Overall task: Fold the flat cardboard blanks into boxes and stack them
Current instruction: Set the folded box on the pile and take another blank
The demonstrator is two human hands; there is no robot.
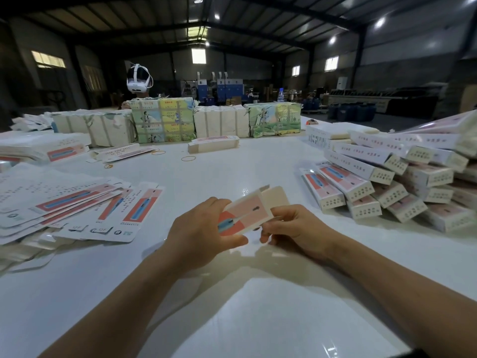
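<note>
I hold a partly formed pink and white box point(249, 210) above the white table point(232, 293), near the middle. My left hand point(198, 233) grips its near end, thumb underneath and fingers curled over the top. My right hand point(291, 228) pinches its right side with curled fingers. The box's far end flap point(276, 196) stands open, showing plain cardboard. A loose spread of flat blanks point(77, 210) lies at the left. Finished boxes point(392, 182) are piled at the right.
Wrapped bundles point(162, 120) line the far edge of the table, with a single box point(214, 144) in front of them. Rubber bands point(188, 158) lie scattered mid-table. A person wearing a white headset point(138, 80) stands behind the bundles.
</note>
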